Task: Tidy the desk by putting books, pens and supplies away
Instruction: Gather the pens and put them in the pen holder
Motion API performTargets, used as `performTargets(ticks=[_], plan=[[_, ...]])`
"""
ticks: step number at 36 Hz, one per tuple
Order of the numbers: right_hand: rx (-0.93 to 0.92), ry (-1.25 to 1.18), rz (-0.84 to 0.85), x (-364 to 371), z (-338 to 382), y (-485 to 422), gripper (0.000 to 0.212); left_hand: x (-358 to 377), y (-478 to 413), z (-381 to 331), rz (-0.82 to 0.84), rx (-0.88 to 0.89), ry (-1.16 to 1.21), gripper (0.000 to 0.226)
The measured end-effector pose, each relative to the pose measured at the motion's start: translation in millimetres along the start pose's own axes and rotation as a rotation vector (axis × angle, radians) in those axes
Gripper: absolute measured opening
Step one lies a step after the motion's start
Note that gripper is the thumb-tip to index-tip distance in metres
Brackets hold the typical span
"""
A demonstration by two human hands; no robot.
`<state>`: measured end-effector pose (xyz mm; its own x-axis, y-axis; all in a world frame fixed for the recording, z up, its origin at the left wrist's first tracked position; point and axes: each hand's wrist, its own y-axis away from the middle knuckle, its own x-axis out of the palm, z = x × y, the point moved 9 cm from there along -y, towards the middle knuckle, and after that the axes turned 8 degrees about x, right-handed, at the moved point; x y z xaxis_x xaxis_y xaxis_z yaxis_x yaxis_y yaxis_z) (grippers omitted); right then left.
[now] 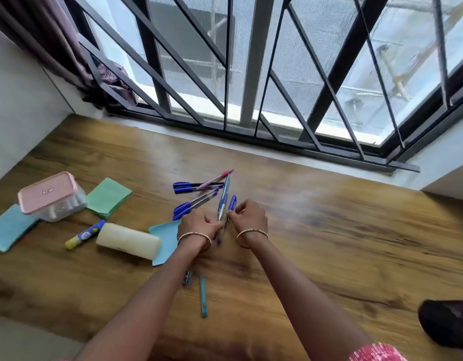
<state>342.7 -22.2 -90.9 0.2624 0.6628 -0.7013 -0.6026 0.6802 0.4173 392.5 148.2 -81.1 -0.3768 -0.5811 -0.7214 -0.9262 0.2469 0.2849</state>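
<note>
Progress: I judge the task early; most supplies lie loose.
Desk: broad wood-grain top, smooth.
Pencil case: cream, rounded, left of my hands, apparently shut.
Box: clear plastic, pink lid.
Paper pads: flat green and blue squares.
Pens: slim, blue-capped, fanned beyond my hands.
Left hand: fingers closed around a few pens.
Right hand: fingertips pinching one blue pen.
Glue stick, sharpener, teal stick: not yet stowed.
</note>
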Motion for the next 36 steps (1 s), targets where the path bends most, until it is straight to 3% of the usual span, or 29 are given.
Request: performTargets(ticks=[4,7,11,16,20,27,32,36], plan=[[-0.019,0.100,-0.007,5.8,3.7,4.4,0.029,-8.3,4.9,11.8,-0.022,-0.009,0.114,0.020],[-0.048,0.247,0.009,10.2,9.6,6.6,0.038,-3.2,8.4,25.3,0.002,-0.072,0.401,0.013],[-0.061,0.296,0.070,9.2,9.0,8.3,0.036,5.8,22.3,20.1,0.120,-0.111,0.702,0.025],[-0.064,0.060,0.112,-15.0,-14.3,10.1,0.031,9.5,33.8,-1.0,0.167,-0.024,0.721,0.021],[-0.029,-0.433,0.154,-57.2,-45.6,27.4,0.011,20.3,41.7,-29.9,0.165,0.037,0.727,0.014],[-0.151,-0.707,-0.050,-177.6,-105.6,76.2,0.033,53.5,62.3,-103.6,0.175,0.245,0.676,0.021],[-0.146,-0.707,-0.267,-257.5,-160.0,104.6,0.024,93.4,99.1,-166.3,0.279,0.355,0.714,0.005],[-0.126,-0.659,-0.525,-319.9,-208.7,124.9,0.017,124.5,133.9,-214.8,0.322,0.457,0.715,0.006]])
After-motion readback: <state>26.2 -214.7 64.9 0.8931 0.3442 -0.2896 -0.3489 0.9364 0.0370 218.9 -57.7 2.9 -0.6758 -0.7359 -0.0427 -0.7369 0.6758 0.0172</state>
